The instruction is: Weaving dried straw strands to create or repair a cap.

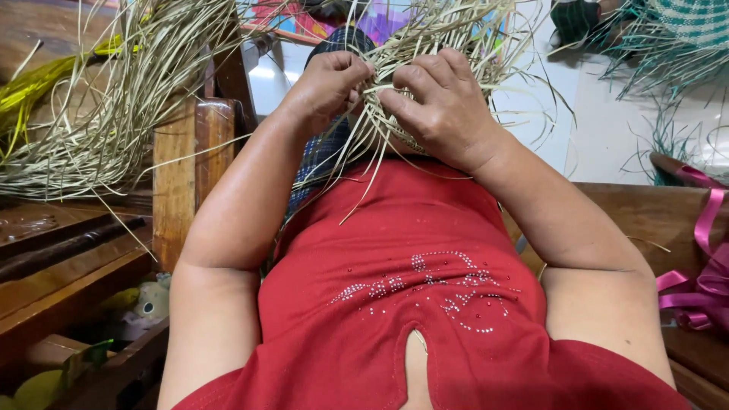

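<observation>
From the head view, looking down past a red top, both hands are up in front of the chest and busy on a woven straw piece (395, 114). The left hand (326, 83) is curled tight, its fingers (351, 70) pinching a few pale strands at the piece's near edge. The right hand (448, 110) lies over the weave, fingers (414, 83) bent down and pressing strands flat against it, closed on the work. The piece sits held between the two hands, above the lap, loose ends fanning out upward and hanging down.

My read: this is mid-weave, one strand being tucked or pulled across while the other hand pins the rest. The next move looks to call for a firm hold from the right hand and a clean pull from the left, so the lattice stays tight.

Off to the left, a bundle of dry straw (99, 114) lies on a wooden table (68, 281), some yellow-green strands (38, 83) mixed in. At the right edge, pink ribbon (702, 281) loops on a wooden bench (638, 212). Top right, teal woven work (683, 23) lies on the pale floor (607, 129). I see no packages, labels or signs.
</observation>
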